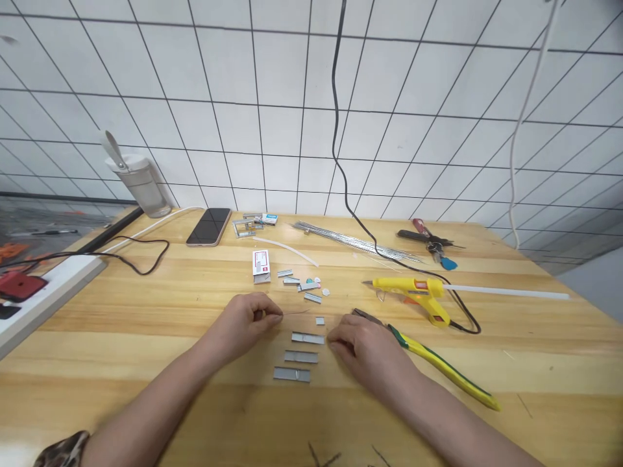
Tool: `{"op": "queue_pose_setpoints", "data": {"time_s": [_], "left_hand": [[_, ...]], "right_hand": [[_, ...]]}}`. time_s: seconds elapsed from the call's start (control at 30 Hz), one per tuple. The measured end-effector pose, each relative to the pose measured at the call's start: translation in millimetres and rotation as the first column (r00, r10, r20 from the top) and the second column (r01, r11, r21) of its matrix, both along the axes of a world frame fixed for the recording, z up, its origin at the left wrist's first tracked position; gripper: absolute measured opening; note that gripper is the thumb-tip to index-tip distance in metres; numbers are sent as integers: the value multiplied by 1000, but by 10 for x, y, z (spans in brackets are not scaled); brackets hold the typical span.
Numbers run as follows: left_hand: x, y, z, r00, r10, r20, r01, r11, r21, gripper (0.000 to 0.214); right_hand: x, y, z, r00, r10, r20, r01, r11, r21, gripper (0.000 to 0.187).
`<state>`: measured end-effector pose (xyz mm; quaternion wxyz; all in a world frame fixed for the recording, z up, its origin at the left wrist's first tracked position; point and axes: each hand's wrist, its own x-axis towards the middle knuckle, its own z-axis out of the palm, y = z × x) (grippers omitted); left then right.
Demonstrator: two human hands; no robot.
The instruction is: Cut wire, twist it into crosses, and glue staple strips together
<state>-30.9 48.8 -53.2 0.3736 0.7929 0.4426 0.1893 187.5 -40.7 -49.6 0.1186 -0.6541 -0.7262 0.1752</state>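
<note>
My left hand (248, 322) pinches one end of a thin wire (296, 312) that lies out to the right over the wooden table (160, 305). My right hand (363, 349) rests fingers-down on the table, its fingertips touching the right end of a grey staple strip (307, 338). Two more staple strips (300, 357) (291, 374) lie in a row below it, between my hands. A small staple piece (320, 320) sits just above. Yellow-green handled pliers (438, 365) lie right beside my right hand, jaws partly hidden behind it.
A yellow glue gun (413, 293) with a white glue stick and black cord lies right of centre. A staple box (261, 265) and loose staple pieces (304, 284) lie ahead. Farther back are a phone (209, 226), wire rods (350, 241), keys (431, 241), a grey cup (141, 185).
</note>
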Motion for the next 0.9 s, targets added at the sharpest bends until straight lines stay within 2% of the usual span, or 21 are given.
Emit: {"op": "queue_pose_setpoints", "data": {"time_s": [0.27,0.43,0.63,0.77,0.9], "left_hand": [[-55,-127,-52,992,130,-2,-129,990,53,23],[-130,-289,-71,979,201,30,-203,976,78,25],[-135,-378,-82,982,183,35,-186,959,214,25],[-136,-365,-150,990,140,-25,-126,944,305,24],[-169,-358,-185,994,98,-52,-70,917,394,25]], "right_hand": [[-16,2,-78,998,55,-32,-53,997,49,24],[89,64,-77,1000,15,-22,-12,990,143,25],[56,193,-113,996,56,67,-70,971,229,24],[-8,249,-144,993,0,117,-36,953,300,25],[29,233,-126,994,-56,97,17,931,365,22]]}}
